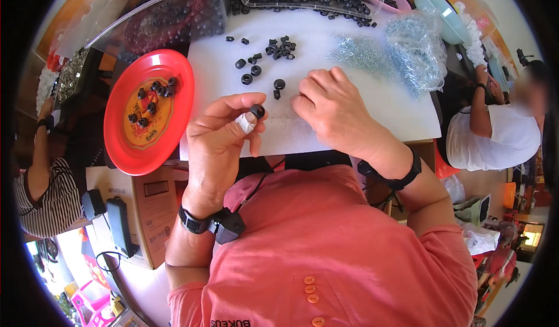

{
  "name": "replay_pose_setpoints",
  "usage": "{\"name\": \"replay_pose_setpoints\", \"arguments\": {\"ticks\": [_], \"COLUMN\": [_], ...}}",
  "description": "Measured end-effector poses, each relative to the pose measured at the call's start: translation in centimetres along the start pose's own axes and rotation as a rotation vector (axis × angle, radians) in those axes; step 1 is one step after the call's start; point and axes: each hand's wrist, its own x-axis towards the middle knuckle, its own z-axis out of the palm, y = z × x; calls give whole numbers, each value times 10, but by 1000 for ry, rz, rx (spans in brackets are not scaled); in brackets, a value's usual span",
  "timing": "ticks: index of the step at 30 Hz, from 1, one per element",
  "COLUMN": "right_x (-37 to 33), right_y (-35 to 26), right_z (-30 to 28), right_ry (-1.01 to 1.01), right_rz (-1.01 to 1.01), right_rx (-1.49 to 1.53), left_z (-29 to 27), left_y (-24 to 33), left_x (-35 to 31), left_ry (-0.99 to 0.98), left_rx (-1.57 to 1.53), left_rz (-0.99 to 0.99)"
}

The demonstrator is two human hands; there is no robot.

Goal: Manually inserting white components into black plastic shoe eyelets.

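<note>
My left hand point(224, 126) pinches a round black cord-lock body point(257, 111) between thumb and fingers, its hole showing. White tape wraps the thumb tip. Over the white board point(396, 123), my right hand point(335, 111) is closed with its fingers curled down; whatever they hold is hidden. Between the hands lie a black ball-shaped piece point(279, 84) and a smaller black piece point(276, 94). Farther off are a few round black bodies point(255, 70) and a cluster of small black plungers point(282, 48). Tiny silvery springs point(364, 53) are spread at the far right.
A red oval plate point(183, 111) on the left carries several black pieces. Clear bins point(174, 21) of black parts line the back. A clear plastic bag point(416, 50) of springs and a green basin point(437, 9) stand at right. Co-workers point(495, 123) sit on both sides.
</note>
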Motion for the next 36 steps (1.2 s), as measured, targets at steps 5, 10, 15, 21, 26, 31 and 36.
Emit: {"name": "replay_pose_setpoints", "arguments": {"ticks": [5, 10, 15, 21, 26, 31, 36], "right_x": [0, 5, 12, 15, 23, 21, 16], "right_y": [-1, -2, -16, -13, -22, -36, -23], "right_z": [-6, -16, -14, -12, -5, -11, -13], "right_ry": [-89, 78, 102, 179, 299, 284, 319], "right_rz": [43, 158, 465, 291, 91, 60, 176], "right_rx": [14, 339, 929, 726, 298, 242, 393], "left_z": [0, 11, 15, 15, 12, 14, 11], "left_y": [-3, -4, -8, -7, -12, -10, -12], "left_x": [6, 8, 9, 9, 9, 9, 10], "left_ry": [-90, -42, -25, 1, 0, 3, -25], "left_rx": [-65, 36, 56, 32, 2, -32, -19], "left_rz": [-26, -116, -130, -150, -117, -114, -118]}}
